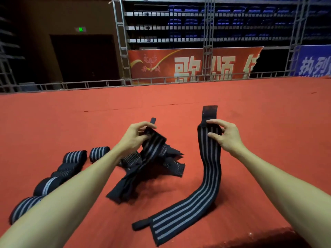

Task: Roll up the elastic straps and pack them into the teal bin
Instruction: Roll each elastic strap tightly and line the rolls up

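On the red carpet [259, 122], your right hand [226, 136] pinches the top of a long strap [209, 176], tail trailing flat; your left hand [137, 136] grips a second strap [154, 145] held up over the loose pile [172, 165]. Rolled straps [99, 153] sit at left. Teal bin not in view. Judged step: picking one to roll. Next: release one, roll tightly from the tab end.

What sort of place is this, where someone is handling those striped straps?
Probably an indoor arena or sports hall. Tiers of blue seats rise at the back, a red banner with large characters hangs below them, and the work surface is a red-carpeted platform edged by metal railing.
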Demonstrator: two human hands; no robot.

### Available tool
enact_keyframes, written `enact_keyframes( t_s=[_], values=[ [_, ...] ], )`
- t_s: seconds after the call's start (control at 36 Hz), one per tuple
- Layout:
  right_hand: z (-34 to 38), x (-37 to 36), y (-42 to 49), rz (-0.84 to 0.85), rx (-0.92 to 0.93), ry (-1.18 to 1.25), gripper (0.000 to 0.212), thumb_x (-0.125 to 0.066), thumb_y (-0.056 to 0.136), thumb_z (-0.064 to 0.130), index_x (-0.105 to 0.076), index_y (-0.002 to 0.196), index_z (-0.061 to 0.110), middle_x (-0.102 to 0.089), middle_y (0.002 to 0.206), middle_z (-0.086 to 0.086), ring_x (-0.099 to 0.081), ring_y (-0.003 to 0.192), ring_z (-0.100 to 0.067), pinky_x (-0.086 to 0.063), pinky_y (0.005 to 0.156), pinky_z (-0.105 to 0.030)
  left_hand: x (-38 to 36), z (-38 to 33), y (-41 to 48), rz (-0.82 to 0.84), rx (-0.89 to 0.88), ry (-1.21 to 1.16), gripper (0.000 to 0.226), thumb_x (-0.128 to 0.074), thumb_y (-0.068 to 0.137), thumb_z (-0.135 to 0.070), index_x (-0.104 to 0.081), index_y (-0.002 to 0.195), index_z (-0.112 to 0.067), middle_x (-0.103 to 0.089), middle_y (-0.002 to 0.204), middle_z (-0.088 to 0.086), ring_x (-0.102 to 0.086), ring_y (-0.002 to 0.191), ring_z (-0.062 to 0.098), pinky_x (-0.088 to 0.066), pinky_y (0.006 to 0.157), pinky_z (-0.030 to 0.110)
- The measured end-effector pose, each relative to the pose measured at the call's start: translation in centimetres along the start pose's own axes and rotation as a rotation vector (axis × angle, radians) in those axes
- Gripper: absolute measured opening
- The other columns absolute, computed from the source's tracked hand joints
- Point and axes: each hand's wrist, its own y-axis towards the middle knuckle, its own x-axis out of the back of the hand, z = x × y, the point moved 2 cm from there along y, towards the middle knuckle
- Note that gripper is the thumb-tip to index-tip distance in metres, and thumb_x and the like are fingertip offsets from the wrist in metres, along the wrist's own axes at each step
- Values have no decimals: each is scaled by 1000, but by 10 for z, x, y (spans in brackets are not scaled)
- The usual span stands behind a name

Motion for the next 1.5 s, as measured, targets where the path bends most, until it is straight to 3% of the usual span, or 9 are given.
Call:
enact_keyframes(
  t_s=[0.33, 0.56, 0.69, 0.86, 1.03, 1.17, 1.31, 1.39, 1.5],
  values=[
    [101, -24, 42, 17, 174, 224, 45, -80, 78, 2, -69, 113, 28, -68, 118, 8, -61, 118, -13, -48, 104, -45, 66, -70, 31, -322, -147, -45, 37, -55, 86, 20, -70, 98, -12, -68, 92, -7, -61, 82, -8, -53, 83, 21],
    [149, -37, 51, 11, 242, 345, 47, -82, 75, 3, -69, 108, 35, -70, 116, 11, -61, 117, -10, -50, 101, -41, 108, -102, 49, -549, -210, -218, 39, -57, 88, 16, -69, 91, -21, -69, 89, 0, -65, 84, 10, -56, 78, 22],
    [156, -46, 51, 2, 240, 389, 46, -81, 76, 2, -69, 106, 35, -69, 112, 15, -60, 113, 0, -48, 94, -24, 109, -93, 49, -471, -187, -59, 36, -59, 87, 14, -68, 97, -19, -68, 95, -5, -63, 87, 1, -49, 80, 12],
    [126, -66, 40, 50, 200, 316, 46, -80, 76, -1, -69, 108, 30, -68, 111, 11, -57, 106, 11, -39, 85, -2, 70, -12, 27, -356, 9, 80, 35, -59, 87, 13, -69, 99, -19, -68, 99, -3, -60, 93, 9, -46, 82, 12],
    [86, -84, 34, 66, 131, 276, 47, -79, 75, -4, -70, 108, 29, -69, 113, 8, -61, 110, -2, -44, 90, -9, 54, 67, 2, -130, 168, 361, 34, -58, 84, 12, -71, 100, -15, -67, 100, -4, -63, 104, 16, -43, 96, 23],
    [65, -100, 28, 65, 95, 243, 45, -78, 75, -7, -71, 112, 17, -69, 112, 3, -57, 95, 21, -39, 80, 0, 35, 105, -35, 38, 197, 468, 34, -59, 84, 7, -70, 96, -23, -69, 99, -8, -63, 100, 13, -46, 97, 31],
    [54, -107, 22, 76, 65, 231, 45, -76, 76, -7, -70, 110, 22, -69, 111, 5, -58, 94, 20, -44, 84, -5, 8, 123, -66, 206, 223, 613, 20, -64, 93, -29, -65, 110, -18, -55, 111, 4, -51, 108, 25, -41, 100, 41],
    [52, -107, 19, 78, 72, 206, 44, -76, 76, -7, -71, 112, 18, -68, 111, 5, -57, 93, 22, -42, 83, -3, -3, 123, -78, 141, 282, 813, 42, -55, 92, -57, -58, 114, -21, -39, 133, 3, -35, 123, 28, -35, 103, 44],
    [51, -105, 16, 77, 66, 182, 44, -76, 76, -6, -70, 113, 18, -68, 111, 5, -55, 94, 24, -39, 82, 0, -15, 115, -85, 19, 174, 1007, 51, -58, 88, -59, -53, 118, -18, -20, 151, 10, -22, 132, 35, -27, 105, 51]
  ],
)
